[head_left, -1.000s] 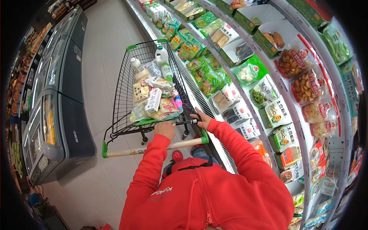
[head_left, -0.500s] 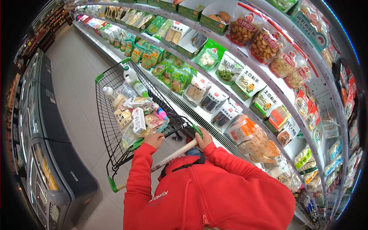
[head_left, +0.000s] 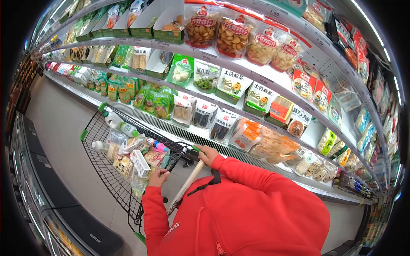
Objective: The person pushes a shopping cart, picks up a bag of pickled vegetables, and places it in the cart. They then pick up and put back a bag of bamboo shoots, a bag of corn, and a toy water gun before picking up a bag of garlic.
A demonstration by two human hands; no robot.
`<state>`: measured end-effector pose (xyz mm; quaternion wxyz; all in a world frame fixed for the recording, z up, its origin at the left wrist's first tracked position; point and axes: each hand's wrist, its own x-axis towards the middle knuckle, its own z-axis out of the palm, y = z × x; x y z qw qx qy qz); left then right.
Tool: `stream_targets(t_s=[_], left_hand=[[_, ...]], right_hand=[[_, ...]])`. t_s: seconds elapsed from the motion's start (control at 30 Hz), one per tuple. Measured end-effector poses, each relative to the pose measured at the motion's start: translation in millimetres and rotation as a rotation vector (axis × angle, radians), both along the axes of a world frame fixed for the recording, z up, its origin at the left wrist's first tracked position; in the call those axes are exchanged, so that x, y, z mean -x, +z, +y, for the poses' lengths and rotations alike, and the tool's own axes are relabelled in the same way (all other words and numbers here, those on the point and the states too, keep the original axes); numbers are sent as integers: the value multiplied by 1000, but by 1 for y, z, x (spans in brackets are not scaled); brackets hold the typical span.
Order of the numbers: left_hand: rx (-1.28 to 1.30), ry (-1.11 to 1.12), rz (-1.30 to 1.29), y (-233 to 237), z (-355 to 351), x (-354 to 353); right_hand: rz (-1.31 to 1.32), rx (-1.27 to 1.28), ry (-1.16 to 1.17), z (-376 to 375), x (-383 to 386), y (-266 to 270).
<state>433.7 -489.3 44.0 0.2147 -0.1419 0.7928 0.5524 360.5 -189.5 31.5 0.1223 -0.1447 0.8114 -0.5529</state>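
Note:
A black wire shopping cart [head_left: 112,181] with green corners stands in front of me, holding white bottles, several food packs and a white box [head_left: 140,164]. My right hand [head_left: 206,155] is wrapped round the right end of the pale cart handle [head_left: 188,184], by its green end. Off the handle, my left hand [head_left: 158,177] is raised at the cart's near edge beside the white box, fingers curled; whether anything is between them is too small to tell. Both arms are in red sleeves.
A refrigerated shelf [head_left: 239,112] with bagged foods on several levels runs along the front and right, close to the cart. Dark freezer cabinets [head_left: 64,213] line the left. Grey tiled floor [head_left: 64,123] lies between them.
The view has turned right, so the shelf lies more squarely ahead. My left hand has moved down and left in the view, its fingers now curled upward. My right hand still grips the handle.

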Motion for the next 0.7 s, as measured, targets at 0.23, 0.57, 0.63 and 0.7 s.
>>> stream_targets(t_s=[0.23, 0.57, 0.63, 0.7], left_hand=[[-80, 80, -43, -10, 18, 8], [-6, 218, -93, -1, 38, 10], [3, 291, -23, -18, 30, 1], [108, 330, -45, -30, 24, -4]], right_hand=[[17, -104, 126, 29, 24, 3], [-31, -9, 209, 55, 34, 6], [-16, 32, 174, 56, 34, 1], [-6, 58, 134, 57, 34, 0]])
